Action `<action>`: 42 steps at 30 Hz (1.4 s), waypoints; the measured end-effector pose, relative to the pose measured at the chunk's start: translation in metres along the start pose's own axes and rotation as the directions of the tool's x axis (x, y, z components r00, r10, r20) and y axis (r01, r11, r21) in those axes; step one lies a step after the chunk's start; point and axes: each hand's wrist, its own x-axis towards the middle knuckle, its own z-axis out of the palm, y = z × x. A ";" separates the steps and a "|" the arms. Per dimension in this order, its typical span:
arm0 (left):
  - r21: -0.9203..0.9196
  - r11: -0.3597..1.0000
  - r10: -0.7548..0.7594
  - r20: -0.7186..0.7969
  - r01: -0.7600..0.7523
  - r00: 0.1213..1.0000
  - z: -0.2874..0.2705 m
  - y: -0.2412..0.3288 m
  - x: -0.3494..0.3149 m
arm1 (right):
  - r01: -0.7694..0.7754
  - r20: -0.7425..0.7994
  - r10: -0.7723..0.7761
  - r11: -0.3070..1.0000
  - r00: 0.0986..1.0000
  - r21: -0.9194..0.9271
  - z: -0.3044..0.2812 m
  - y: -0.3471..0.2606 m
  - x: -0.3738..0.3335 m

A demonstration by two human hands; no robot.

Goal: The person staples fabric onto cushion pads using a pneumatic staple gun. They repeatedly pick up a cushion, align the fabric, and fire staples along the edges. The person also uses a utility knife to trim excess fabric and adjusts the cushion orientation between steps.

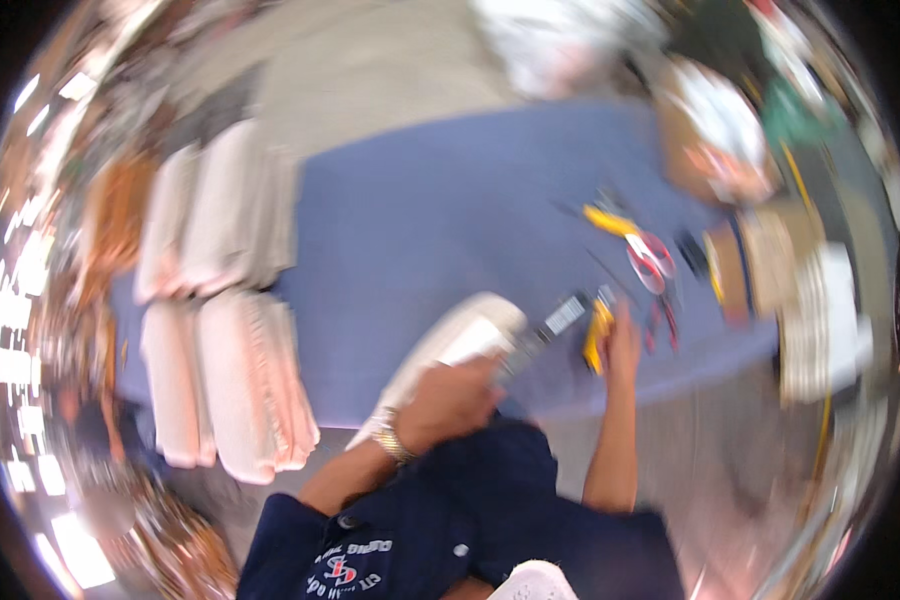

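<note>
A folded cream cloth (pixel 425 360) with a white paper band lies slanted at the table's front edge. My left hand (pixel 452 402), with a metal watch on the wrist, is closed over it. From its fingers a dark, partly see-through strip with a white printed label (pixel 565 315) points right; motion blur hides what exactly the fingers grip. To the right, my right hand (pixel 622 345) closes along a small yellow tool (pixel 597 338) with a greyish tip, its kind smeared. Beyond it lie a yellow-handled tool (pixel 610 221) and red-handled scissors (pixel 651 263).
The table (pixel 420 200) has a blue cover. Stacks of folded cream and pinkish cloths (pixel 235 380) stand along its left side. At the right are a cardboard box (pixel 755 260), striped cloth (pixel 810 330) and an open carton (pixel 710 140). White plastic bags (pixel 560 45) lie beyond the table.
</note>
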 end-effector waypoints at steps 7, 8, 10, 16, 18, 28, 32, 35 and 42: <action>0.029 0.997 0.072 -0.058 -0.070 0.996 0.016 -0.010 0.010 | -0.496 0.428 0.252 0.487 0.868 0.719 0.089 0.088 -0.062; 0.028 0.998 0.057 -0.045 -0.056 0.997 0.012 -0.006 0.008 | -0.438 0.397 0.199 0.543 0.896 0.717 0.090 0.100 -0.046; -0.024 0.999 0.047 -0.024 -0.047 0.999 0.011 0.004 0.009 | -0.314 0.316 0.113 0.633 0.942 0.708 0.075 0.149 0.000; -0.271 0.946 0.156 -0.108 -0.180 0.982 -0.014 0.001 0.003 | 0.114 -0.056 -0.101 0.793 0.993 0.599 0.050 0.006 -0.028; -0.410 0.901 0.137 -0.041 -0.142 0.990 -0.017 0.003 0.007 | 0.129 -0.045 -0.127 0.803 0.991 0.582 0.023 0.015 -0.001; -0.507 0.788 0.102 -0.453 -0.350 0.886 -0.008 0.028 0.023 | 0.010 0.341 -0.233 0.839 0.911 0.544 0.052 -0.052 -0.056; -0.573 0.764 0.063 -0.392 -0.297 0.918 -0.029 0.024 0.016 | 0.098 0.259 -0.247 0.873 0.934 0.478 0.085 -0.066 -0.093; -0.287 0.816 0.149 -0.735 -0.502 0.662 0.013 0.009 0.037 | 0.053 0.284 -0.214 0.874 0.935 0.483 0.084 -0.066 -0.084; -0.428 0.821 0.112 -0.527 -0.377 0.842 0.006 0.029 0.035 | 0.200 0.265 -0.359 0.854 0.895 0.481 0.073 -0.088 -0.089</action>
